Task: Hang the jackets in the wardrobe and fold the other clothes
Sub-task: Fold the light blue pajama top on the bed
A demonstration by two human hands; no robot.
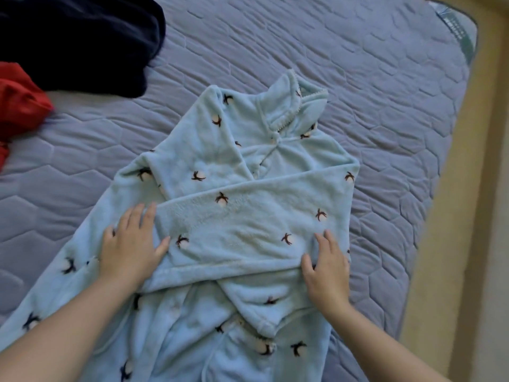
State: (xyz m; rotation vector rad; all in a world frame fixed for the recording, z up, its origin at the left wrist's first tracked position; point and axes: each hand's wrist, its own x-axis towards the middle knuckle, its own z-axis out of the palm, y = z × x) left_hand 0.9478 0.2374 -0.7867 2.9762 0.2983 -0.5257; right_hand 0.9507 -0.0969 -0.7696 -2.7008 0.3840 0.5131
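Observation:
A light blue fleece robe (242,216) with small dark and pink motifs lies spread on the bed, collar pointing away from me. Both sleeves are folded across its front. My left hand (129,246) rests flat on the robe at the left end of the folded sleeve, fingers straight. My right hand (327,266) presses on the right part of that sleeve, fingers spread and lightly bent. Neither hand grips the fabric.
The robe lies on a grey-blue quilted mattress (358,64). A dark navy garment (80,40) is heaped at the far left corner, with a red garment (19,103) beside it. The bed's right edge meets a beige floor (454,244).

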